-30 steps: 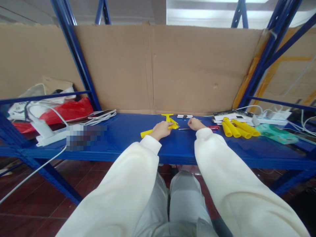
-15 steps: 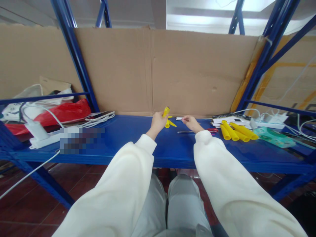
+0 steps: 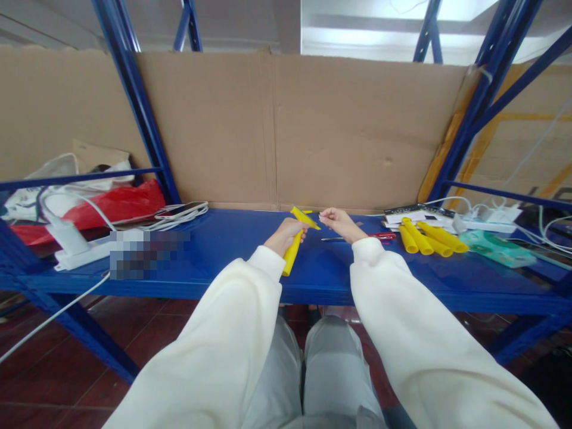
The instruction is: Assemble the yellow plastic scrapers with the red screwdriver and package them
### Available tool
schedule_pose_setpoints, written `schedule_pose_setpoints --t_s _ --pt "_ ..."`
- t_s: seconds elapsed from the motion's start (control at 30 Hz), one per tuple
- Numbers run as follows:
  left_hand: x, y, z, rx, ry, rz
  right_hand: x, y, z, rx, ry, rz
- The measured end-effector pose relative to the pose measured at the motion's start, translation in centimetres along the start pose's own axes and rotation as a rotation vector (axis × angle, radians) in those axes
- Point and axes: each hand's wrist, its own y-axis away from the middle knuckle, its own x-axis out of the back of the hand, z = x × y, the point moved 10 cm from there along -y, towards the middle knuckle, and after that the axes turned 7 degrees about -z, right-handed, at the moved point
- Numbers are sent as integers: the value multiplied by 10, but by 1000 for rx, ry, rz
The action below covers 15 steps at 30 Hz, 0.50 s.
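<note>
My left hand (image 3: 289,233) is closed around a yellow tube (image 3: 292,255), which slants with its lower end towards me. Just beyond the fist, thin yellow pieces (image 3: 313,221) show, partly covered by the hand. My right hand (image 3: 338,221) is a short way to the right, thumb and fingers pinched together near the tube; whatever is between the fingertips is too small to name. Under the right wrist lies a screwdriver with a red handle (image 3: 384,236), its metal shaft pointing left.
Several yellow tubes (image 3: 429,239) lie on the blue shelf (image 3: 241,250) at right, beside papers (image 3: 417,215), a green packet (image 3: 498,247) and a power strip. At left are a phone (image 3: 179,210), white cables, another power strip (image 3: 84,253) and a red bag (image 3: 118,204). Cardboard (image 3: 348,137) stands behind.
The tube in my left hand has turned, its long part now showing below the fist. My right hand has shifted slightly left, closer to the left hand.
</note>
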Motion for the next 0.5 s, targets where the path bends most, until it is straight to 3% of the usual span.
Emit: schedule_pose_setpoints --t_s 0.5 --pt "-11 9 2 -32 -48 -34 -20 -2 9 10 10 -73"
